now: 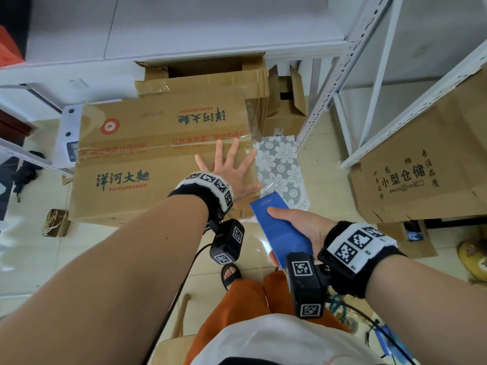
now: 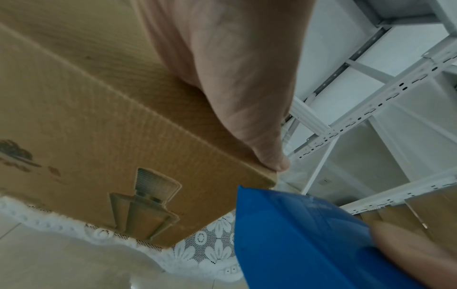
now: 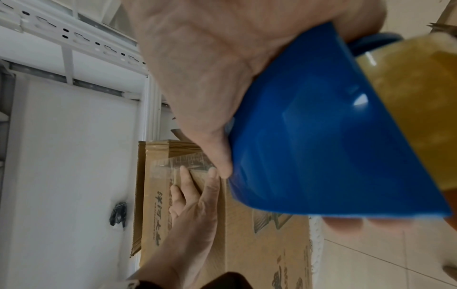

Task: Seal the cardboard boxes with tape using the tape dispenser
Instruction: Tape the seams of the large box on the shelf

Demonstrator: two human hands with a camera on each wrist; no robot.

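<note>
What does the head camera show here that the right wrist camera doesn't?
Only the head view shows the second, open box behind, the orange trousers and the sandalled foot. Only the right wrist view shows the yellowish tape roll inside the dispenser. Both show the left hand spread flat on the printed cardboard box and the right hand gripping the blue tape dispenser.

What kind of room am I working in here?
Likely a storeroom or small stockroom: white slotted metal shelving, cardboard boxes stacked on the tiled floor, one printed with storage wording.
</note>
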